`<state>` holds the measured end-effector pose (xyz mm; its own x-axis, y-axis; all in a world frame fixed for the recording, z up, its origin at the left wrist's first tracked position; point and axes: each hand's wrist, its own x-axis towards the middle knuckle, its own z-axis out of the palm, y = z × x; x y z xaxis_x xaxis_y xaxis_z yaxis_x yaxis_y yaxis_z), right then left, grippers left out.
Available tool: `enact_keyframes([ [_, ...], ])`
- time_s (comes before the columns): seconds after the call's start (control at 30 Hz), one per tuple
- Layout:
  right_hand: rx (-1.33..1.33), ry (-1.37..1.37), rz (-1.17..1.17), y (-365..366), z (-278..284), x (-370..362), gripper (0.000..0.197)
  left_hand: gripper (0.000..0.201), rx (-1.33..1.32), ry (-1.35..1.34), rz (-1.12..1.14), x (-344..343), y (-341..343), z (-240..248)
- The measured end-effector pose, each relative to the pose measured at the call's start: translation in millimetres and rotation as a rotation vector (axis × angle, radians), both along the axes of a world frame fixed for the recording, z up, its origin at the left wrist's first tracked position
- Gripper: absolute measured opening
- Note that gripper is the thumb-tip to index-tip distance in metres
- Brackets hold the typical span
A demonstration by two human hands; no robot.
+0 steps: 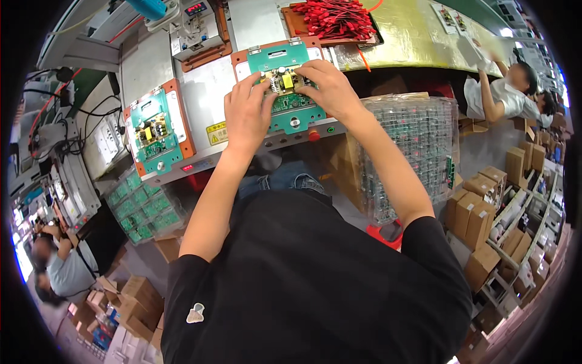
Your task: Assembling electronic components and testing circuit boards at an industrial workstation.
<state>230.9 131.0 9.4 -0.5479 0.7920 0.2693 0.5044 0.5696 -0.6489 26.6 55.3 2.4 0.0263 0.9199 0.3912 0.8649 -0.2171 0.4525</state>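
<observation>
A circuit board (287, 81) with a yellow transformer and several other parts sits at the green test fixture (276, 59) in front of me. My left hand (247, 114) grips its left edge, thumb toward the near side and fingers toward the far side. At the right edge, my right hand (332, 90) has its fingers and thumb closed around the board's end. A green board section shows just below the populated one, between my thumbs. Whether the circuit board is fully seated in the fixture cannot be made out.
A second green fixture (154, 127) with a board stands at left. Red-tipped leads (336, 19) are heaped at the back. Near the bench's front edge is a red button (313, 135). Trays of boards (409, 151) flank me, another tray (145, 206) at left. Co-workers sit both sides.
</observation>
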Motion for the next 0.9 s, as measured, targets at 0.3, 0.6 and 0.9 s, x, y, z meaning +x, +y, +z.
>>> enact_keyframes([
  [0.3,0.150,0.070,-0.054,-7.2,29.1,15.0,0.035,0.035,-0.070,-0.412,0.092,-33.4,-26.8,4.7],
  [0.6,-0.208,0.329,-0.347,-75.1,27.8,59.6,0.023,0.065,-0.203,-0.063,0.209,32.5,-73.9,-60.6],
  [0.9,-0.042,0.182,-0.109,-71.5,54.1,58.7,0.025,0.059,-0.208,-0.230,0.328,68.5,-50.6,-57.3],
])
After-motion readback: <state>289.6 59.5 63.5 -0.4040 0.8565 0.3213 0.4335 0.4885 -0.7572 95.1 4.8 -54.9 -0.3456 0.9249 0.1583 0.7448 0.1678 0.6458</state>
